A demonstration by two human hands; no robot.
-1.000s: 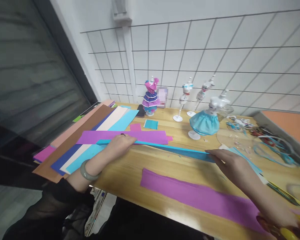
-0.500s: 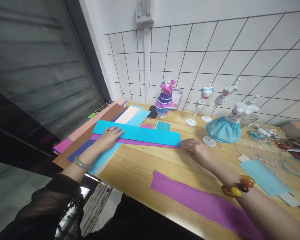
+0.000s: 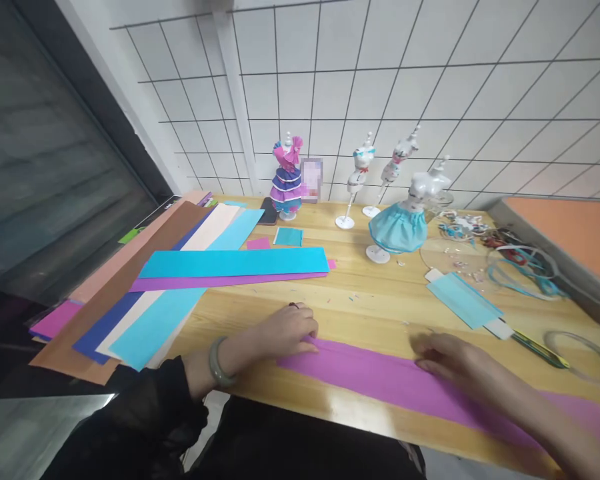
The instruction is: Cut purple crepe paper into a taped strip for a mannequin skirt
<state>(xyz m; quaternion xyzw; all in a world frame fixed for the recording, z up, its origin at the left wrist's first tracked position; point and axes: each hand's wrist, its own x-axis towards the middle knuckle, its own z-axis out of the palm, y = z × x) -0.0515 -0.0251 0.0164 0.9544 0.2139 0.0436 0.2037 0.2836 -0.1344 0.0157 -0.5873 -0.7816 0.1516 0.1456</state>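
Along the front of the table lies a long purple strip (image 3: 375, 373) that looks like crepe paper. My left hand (image 3: 291, 331) is at its left end, fingers curled and thumb pinched on the upper edge. Over the strip's middle hovers or rests my right hand (image 3: 447, 357), fingers bent near the upper edge and smeared by motion; contact is unclear. Further back, a bright blue strip (image 3: 235, 263) lies on another purple strip (image 3: 230, 280), with neither hand on them.
Several coloured sheets (image 3: 165, 313) are stacked at left. Behind stand a ruffled-dress mannequin (image 3: 287, 180), a blue-skirted one (image 3: 400, 227) and two smaller ones. A utility knife (image 3: 537, 348), a pale blue packet (image 3: 463, 299), a wire ring (image 3: 585, 360) and an orange-topped box (image 3: 570, 240) are at right.
Both hands have left the bright blue strip and come toward me to the near purple strip. The bright blue strip stays on the other purple one. The camera view has turned right.
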